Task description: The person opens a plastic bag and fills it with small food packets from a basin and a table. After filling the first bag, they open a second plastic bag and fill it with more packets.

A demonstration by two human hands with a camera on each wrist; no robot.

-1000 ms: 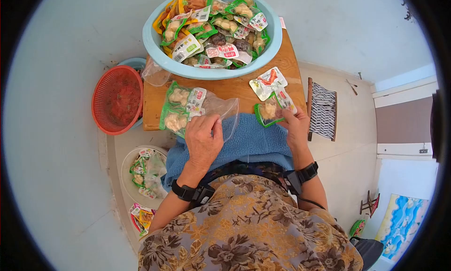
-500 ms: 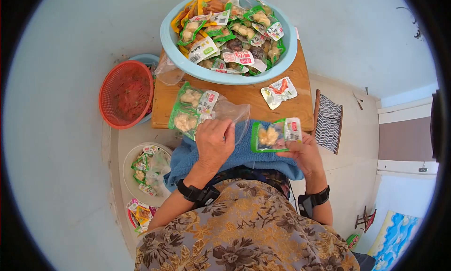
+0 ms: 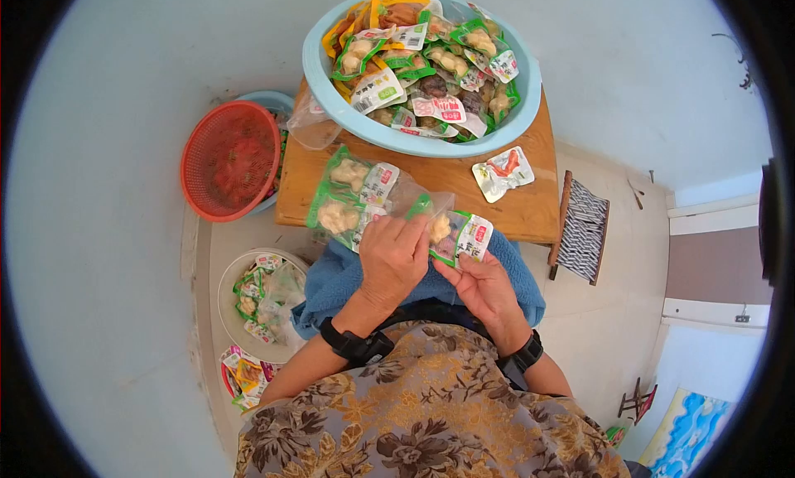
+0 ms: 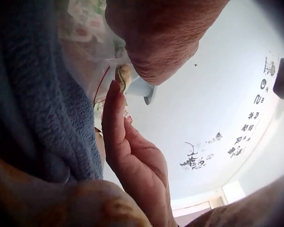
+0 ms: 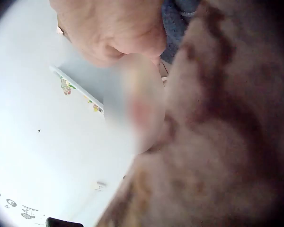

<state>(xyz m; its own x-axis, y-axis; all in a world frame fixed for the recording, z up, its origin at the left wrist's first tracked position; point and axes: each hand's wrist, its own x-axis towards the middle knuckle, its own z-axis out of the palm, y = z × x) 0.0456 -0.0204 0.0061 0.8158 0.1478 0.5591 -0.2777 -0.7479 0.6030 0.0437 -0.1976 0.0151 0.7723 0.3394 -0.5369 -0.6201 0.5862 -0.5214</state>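
A clear plastic bag (image 3: 403, 191) with two green-edged packets (image 3: 339, 217) in it lies at the table's near edge. My left hand (image 3: 391, 258) grips the bag by its mouth. Between thumb and fingers my right hand (image 3: 487, 294) pinches another green-edged packet (image 3: 472, 236), whose left end is at the bag's mouth, partly behind the left fingers. In the left wrist view, the left hand (image 4: 161, 35) is above and the right hand (image 4: 137, 165) holds the packet's edge. The right wrist view shows the right hand (image 5: 113, 30); its fingertips are hidden.
A blue basin (image 3: 318, 63) heaped with packets stands on the wooden table (image 3: 542, 198). A white-and-red packet (image 3: 503, 175) lies right of the bag. At the left are a red basket (image 3: 193, 159) and a pale bucket (image 3: 224, 300) with packets; a woven stool (image 3: 582, 229) stands right.
My right hand has brought its packet left from the table's right side to the bag's mouth, beside my left hand. The left hand keeps its grip on the bag. The head view has shifted.
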